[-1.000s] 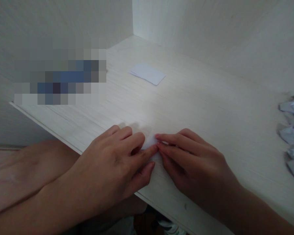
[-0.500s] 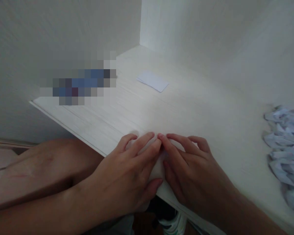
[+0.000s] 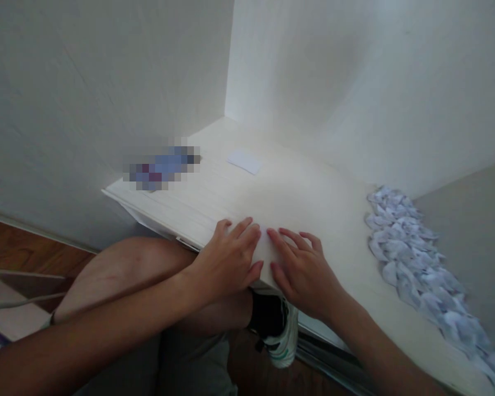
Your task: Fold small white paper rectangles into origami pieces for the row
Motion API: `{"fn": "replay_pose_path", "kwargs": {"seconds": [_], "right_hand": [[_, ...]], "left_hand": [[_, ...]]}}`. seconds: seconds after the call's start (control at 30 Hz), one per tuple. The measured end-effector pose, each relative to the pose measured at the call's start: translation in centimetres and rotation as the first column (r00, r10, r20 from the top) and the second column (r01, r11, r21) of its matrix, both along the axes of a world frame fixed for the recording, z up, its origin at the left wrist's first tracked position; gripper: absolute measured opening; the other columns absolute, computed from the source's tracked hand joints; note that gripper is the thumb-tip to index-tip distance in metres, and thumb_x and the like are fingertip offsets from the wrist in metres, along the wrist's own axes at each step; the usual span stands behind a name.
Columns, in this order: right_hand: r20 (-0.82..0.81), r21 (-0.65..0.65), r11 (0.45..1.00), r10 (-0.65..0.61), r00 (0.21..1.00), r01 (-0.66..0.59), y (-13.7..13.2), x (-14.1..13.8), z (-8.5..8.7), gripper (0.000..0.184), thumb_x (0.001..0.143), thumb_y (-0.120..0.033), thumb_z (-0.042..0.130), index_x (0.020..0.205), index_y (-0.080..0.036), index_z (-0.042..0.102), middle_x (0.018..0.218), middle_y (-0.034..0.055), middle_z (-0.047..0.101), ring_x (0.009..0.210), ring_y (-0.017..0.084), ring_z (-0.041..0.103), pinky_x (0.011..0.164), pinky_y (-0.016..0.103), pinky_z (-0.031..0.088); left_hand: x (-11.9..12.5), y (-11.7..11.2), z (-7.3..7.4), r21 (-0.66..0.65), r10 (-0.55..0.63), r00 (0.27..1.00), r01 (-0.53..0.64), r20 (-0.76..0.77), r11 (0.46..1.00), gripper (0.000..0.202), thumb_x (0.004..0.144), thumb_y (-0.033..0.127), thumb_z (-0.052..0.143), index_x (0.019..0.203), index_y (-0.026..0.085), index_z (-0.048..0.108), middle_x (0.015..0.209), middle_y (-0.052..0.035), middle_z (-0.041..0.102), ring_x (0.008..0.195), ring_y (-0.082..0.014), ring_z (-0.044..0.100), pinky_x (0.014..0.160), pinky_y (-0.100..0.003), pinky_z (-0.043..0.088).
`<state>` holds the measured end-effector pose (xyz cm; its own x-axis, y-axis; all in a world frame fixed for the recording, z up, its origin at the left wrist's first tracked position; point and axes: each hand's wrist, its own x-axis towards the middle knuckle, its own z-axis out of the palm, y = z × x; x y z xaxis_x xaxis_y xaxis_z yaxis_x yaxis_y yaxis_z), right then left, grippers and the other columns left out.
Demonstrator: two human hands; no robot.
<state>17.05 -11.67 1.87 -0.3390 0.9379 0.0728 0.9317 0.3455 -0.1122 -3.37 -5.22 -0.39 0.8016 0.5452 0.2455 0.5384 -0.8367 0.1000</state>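
Both hands lie side by side near the front edge of a pale wooden shelf (image 3: 313,198). My left hand (image 3: 231,258) rests palm down with fingers stretched out over a small white paper (image 3: 264,242). My right hand (image 3: 301,269) also lies flat, its fingers spread, touching the same paper from the right. Only a sliver of the paper shows between the fingertips; the hands cover the remainder.
A stack of small white paper slips (image 3: 244,161) lies at the back of the shelf. A long heap of folded white paper pieces (image 3: 412,258) runs along the right side. White walls close the back and left. My knee (image 3: 124,269) and a shoe (image 3: 278,330) are below the edge.
The view has pulled back and up, showing more wall, floor and the paper heap. My hands stay pressed on the small paper; the fingers have flattened and spread a little.
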Motion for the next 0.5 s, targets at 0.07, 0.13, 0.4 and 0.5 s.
{"fn": "replay_pose_path", "kwargs": {"seconds": [0.07,0.13,0.4,0.5], "right_hand": [[0.015,-0.011,0.999,-0.038,0.999,0.039,-0.7,-0.1,0.2,0.060,0.100,-0.029,0.047,0.153,-0.003,0.046,0.141,0.0248,0.067,0.141,0.037,0.052,0.117,0.060,0.029],[0.031,-0.010,0.997,-0.076,0.997,0.076,-1.1,-0.5,0.4,0.061,0.100,-0.033,0.048,0.153,-0.003,0.046,0.139,0.0247,0.068,0.141,0.038,0.052,0.119,0.061,0.026],[0.111,0.027,0.992,-0.125,0.986,0.123,-1.1,-2.7,1.2,0.069,0.100,-0.049,0.050,0.150,-0.002,0.047,0.137,0.0256,0.067,0.132,0.037,0.057,0.125,0.061,0.014],[0.101,0.016,0.989,-0.149,0.984,0.148,-1.0,-3.5,1.6,0.070,0.101,-0.050,0.047,0.150,0.000,0.044,0.139,0.0266,0.066,0.131,0.037,0.057,0.125,0.060,0.013]], "left_hand": [[-0.1,0.0,-0.1,0.003,-0.007,1.000,0.007,0.003,1.000,0.054,0.106,0.037,0.042,0.142,-0.001,0.055,0.153,-0.0226,0.055,0.147,-0.0366,0.043,0.106,-0.058,0.039],[-0.1,0.1,-0.3,-0.008,-0.017,1.000,0.016,-0.004,1.000,0.053,0.106,0.036,0.041,0.143,0.000,0.055,0.154,-0.0226,0.055,0.147,-0.0354,0.044,0.109,-0.058,0.038],[-0.2,1.2,1.3,-0.044,-0.063,0.994,0.060,-0.085,0.997,0.045,0.108,0.034,0.039,0.137,0.009,0.062,0.144,-0.0207,0.063,0.135,-0.0312,0.056,0.119,-0.053,0.031],[-0.1,1.6,2.3,-0.038,-0.091,0.987,0.087,-0.134,0.995,0.042,0.108,0.030,0.040,0.132,0.007,0.065,0.135,-0.0213,0.067,0.127,-0.0308,0.062,0.114,-0.049,0.039]]}}
